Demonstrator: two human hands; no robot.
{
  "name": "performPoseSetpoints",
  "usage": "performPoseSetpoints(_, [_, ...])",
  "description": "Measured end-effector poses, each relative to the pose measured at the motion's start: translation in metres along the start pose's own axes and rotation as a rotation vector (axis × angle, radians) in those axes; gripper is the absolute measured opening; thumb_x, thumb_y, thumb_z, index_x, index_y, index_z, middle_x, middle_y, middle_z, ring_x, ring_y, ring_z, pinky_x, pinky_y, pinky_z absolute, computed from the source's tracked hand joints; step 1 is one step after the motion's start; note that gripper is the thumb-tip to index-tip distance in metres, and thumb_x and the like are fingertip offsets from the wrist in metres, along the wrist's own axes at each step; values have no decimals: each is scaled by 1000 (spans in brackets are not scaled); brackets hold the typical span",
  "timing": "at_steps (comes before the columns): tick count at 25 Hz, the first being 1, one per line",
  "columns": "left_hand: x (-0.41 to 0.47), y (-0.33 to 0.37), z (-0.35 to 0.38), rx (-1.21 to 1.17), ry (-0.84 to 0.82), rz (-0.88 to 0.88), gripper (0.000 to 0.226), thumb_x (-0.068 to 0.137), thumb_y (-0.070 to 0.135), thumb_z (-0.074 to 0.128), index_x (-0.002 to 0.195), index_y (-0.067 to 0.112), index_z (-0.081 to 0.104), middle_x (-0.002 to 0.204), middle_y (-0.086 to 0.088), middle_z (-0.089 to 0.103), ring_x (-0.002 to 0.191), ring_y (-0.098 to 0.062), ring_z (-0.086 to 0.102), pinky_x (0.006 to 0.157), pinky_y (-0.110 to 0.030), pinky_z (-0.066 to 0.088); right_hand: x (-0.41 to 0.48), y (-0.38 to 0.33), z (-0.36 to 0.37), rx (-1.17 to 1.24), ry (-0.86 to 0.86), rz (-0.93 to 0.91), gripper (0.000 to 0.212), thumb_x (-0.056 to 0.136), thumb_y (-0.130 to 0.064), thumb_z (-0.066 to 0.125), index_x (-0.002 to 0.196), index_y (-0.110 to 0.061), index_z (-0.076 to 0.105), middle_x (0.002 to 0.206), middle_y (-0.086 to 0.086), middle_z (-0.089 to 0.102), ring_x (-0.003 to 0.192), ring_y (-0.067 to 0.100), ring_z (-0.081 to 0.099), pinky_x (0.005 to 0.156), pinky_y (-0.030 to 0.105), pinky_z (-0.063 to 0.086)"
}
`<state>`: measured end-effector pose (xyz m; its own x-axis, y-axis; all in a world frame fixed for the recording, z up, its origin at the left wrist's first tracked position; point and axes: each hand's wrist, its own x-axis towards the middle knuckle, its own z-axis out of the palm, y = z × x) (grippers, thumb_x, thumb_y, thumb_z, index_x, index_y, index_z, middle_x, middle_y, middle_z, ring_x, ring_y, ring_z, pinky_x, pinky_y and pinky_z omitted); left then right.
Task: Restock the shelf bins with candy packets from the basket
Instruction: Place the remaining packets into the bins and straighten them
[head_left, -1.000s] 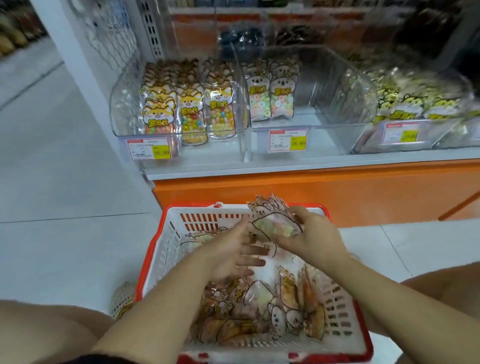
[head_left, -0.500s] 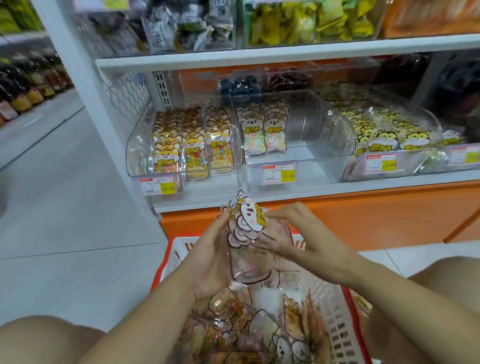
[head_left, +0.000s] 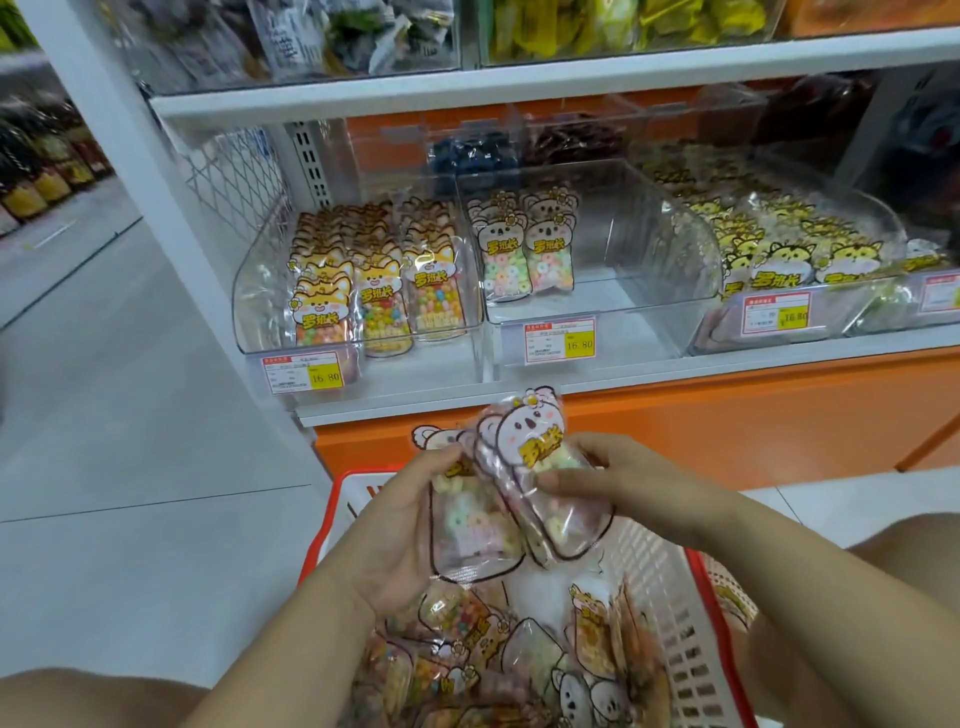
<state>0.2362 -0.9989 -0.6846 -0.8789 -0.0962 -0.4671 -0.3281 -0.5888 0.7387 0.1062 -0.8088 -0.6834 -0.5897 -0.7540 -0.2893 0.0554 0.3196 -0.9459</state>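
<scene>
Both hands hold a small stack of clear koala-shaped candy packets with pastel ring sweets, above the red-rimmed white basket. My left hand cups the stack from the left and below. My right hand pinches the front packet from the right. More candy packets lie in the basket. On the low shelf, the middle clear bin holds only two koala packets at its back left. The left bin is packed with fox packets.
A right bin holds yellow animal packets. An orange shelf base runs under the bins. A white shelf board with more bagged snacks sits above. White tiled floor stretches to the left. My knees frame the basket.
The hands lifted koala packets out of the basket and raised them toward the shelf. The view tilted up, showing more of the shelves and less of the basket.
</scene>
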Motion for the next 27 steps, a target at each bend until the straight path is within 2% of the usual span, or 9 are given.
performPoseSetpoints(2, [-1, 2, -1, -41, -8, -12, 43, 76, 31, 69, 108, 2, 74, 109, -24, 70, 94, -38, 69, 95, -57, 53, 1, 0, 3, 262, -11, 85, 33, 76, -37, 80, 100, -14, 75, 105, 5, 74, 90, 18, 68, 74, 31, 52])
performPoseSetpoints(4, [-3, 2, -2, -31, 25, 33, 49, 70, 20, 80, 114, 3, 67, 106, -22, 71, 89, -35, 71, 88, -55, 57, 0, -1, 7, 419, 4, 140, 34, 75, -32, 77, 103, -14, 78, 108, 8, 74, 88, 21, 69, 73, 32, 56])
performPoseSetpoints(7, [-5, 2, 0, 59, 88, 110, 65, 66, 16, 86, 126, 9, 62, 115, -13, 73, 112, -33, 67, 99, -56, 50, -2, 0, 12, 534, 27, 165, 22, 73, -29, 71, 90, -18, 82, 96, 6, 75, 76, 20, 71, 74, 33, 58])
performPoseSetpoints(10, [-6, 4, -2, 74, 65, 126, 64, 72, 19, 87, 129, 12, 61, 120, -10, 72, 118, -31, 65, 100, -54, 50, -4, 1, 13, 585, 75, 182, 21, 75, -28, 71, 87, -15, 81, 91, 9, 75, 74, 21, 72, 91, 42, 55])
performPoseSetpoints(13, [-6, 1, -3, 191, 60, 149, 67, 73, 22, 87, 133, 14, 57, 122, -5, 72, 121, -26, 63, 110, -53, 41, -5, 2, 15, 541, 112, 135, 37, 76, -29, 73, 108, -9, 72, 104, 13, 74, 85, 24, 72, 98, 48, 51])
performPoseSetpoints(16, [-4, -7, 3, 348, 139, 228, 42, 86, 7, 74, 124, 14, 57, 110, -7, 75, 103, -22, 71, 92, -39, 56, -6, 6, 23, 521, 106, 40, 47, 83, -27, 71, 124, -5, 62, 116, 16, 71, 104, 31, 70, 94, 45, 53])
performPoseSetpoints(18, [-3, -10, 6, 366, 181, 280, 38, 87, 10, 73, 121, 15, 59, 106, -5, 75, 102, -24, 72, 89, -45, 58, -8, 5, 26, 525, 108, 20, 48, 85, -28, 69, 126, -5, 59, 118, 16, 70, 109, 33, 68, 100, 49, 50])
performPoseSetpoints(23, [1, -10, 6, 380, 269, 399, 39, 84, 36, 74, 122, 29, 63, 114, -1, 74, 109, -28, 69, 102, -57, 48, -7, 0, 22, 700, 151, 14, 41, 84, -25, 65, 119, -3, 62, 100, 11, 75, 85, 24, 74, 66, 30, 58])
performPoseSetpoints(27, [-7, -7, 13, 514, 353, 532, 29, 96, 31, 62, 126, 30, 59, 111, 12, 73, 105, -7, 68, 96, -34, 51, -6, -2, 20, 818, 223, 3, 28, 93, -17, 59, 117, -3, 57, 96, 13, 75, 80, 27, 75, 62, 37, 59])
